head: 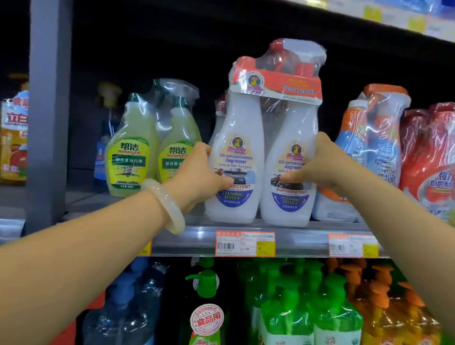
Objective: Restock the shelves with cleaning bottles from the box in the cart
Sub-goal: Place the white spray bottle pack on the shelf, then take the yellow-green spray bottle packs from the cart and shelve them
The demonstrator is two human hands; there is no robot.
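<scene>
While both arms are reaching up, the left hand [200,171] and right hand [323,163] are gripping the twin-pack [263,158], fingers curled round its sides, thumbs pressing the front. Pack is standing upright at the shelf [296,243] edge, green bottles [154,145] just left of it, orange-blue pack [365,152] touching its right.

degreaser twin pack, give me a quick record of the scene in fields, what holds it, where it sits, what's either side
item: degreaser twin pack, two white bottles in clear wrap, upright
left hand: left hand grips the left bottle's side
right hand: right hand grips the right bottle's side
position: base at the front edge of the shelf
left neighbour: green Rebright twin pack
right neighbour: orange and blue bottle pack
below: green pump bottles
wrist: pale bangle, left arm
</scene>
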